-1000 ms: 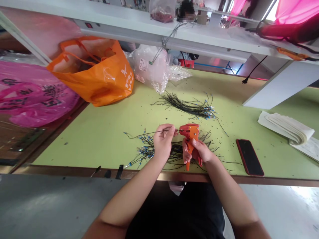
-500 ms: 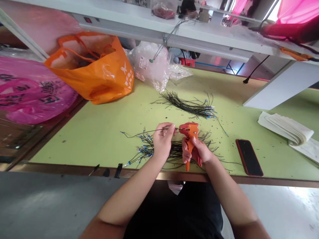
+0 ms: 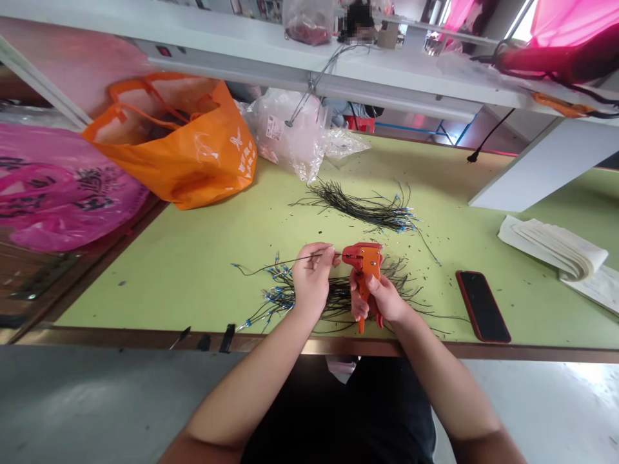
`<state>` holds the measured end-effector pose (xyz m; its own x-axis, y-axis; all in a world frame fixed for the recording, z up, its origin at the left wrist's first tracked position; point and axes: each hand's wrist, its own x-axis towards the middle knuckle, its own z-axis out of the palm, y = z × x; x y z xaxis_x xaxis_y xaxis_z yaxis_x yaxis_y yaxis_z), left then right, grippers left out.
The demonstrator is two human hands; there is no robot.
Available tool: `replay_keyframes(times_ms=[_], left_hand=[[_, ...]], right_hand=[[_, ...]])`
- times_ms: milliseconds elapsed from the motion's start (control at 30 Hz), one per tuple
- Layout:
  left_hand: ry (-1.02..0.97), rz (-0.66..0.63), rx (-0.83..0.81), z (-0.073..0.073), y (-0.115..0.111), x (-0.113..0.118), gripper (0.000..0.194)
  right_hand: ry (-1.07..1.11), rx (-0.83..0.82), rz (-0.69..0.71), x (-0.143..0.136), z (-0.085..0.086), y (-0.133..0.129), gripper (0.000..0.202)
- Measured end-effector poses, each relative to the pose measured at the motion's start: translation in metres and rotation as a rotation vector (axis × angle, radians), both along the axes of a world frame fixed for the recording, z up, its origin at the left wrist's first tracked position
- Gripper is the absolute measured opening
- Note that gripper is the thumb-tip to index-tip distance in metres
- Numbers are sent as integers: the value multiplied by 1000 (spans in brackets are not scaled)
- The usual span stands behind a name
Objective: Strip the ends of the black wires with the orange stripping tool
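The fingers of the left hand [image 3: 310, 283] pinch a thin black wire [image 3: 280, 261]. Its blue tip sticks out to the left, and its other end meets the red mouth of a red and orange tool [image 3: 371, 260]. The fingers of the right hand [image 3: 384, 299] wrap around the tool's handle. Under the hands, a messy pile of black wires [image 3: 338, 295] lies on the green worktop [image 3: 193, 258]. A second bunch of wires [image 3: 360, 205] lies farther back. To the right are a phone [image 3: 483, 306] and folded paper [image 3: 551, 248]. Back on the left is a big orange bag [image 3: 193, 164]
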<state>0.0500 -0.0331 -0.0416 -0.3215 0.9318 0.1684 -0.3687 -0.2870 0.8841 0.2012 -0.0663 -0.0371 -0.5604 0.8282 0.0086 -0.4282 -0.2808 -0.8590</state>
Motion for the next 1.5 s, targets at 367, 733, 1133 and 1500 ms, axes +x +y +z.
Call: replay_keyframes(times_ms=[367,733,1133,1500], left_hand=[[-76,70,-14,1,9,1,43],[-239,220,15,13,27,-29,46],[269,339,254,5,0,-9,28],[649,267,617,0,-6,-11,26]], right_hand=[[23,-39,-86,-8,4,0,57],[229,136,-305,32,24,2,57],[-22,118,-351,-8,2,7,59],[-16,61,-300,-13,-6,7,61]])
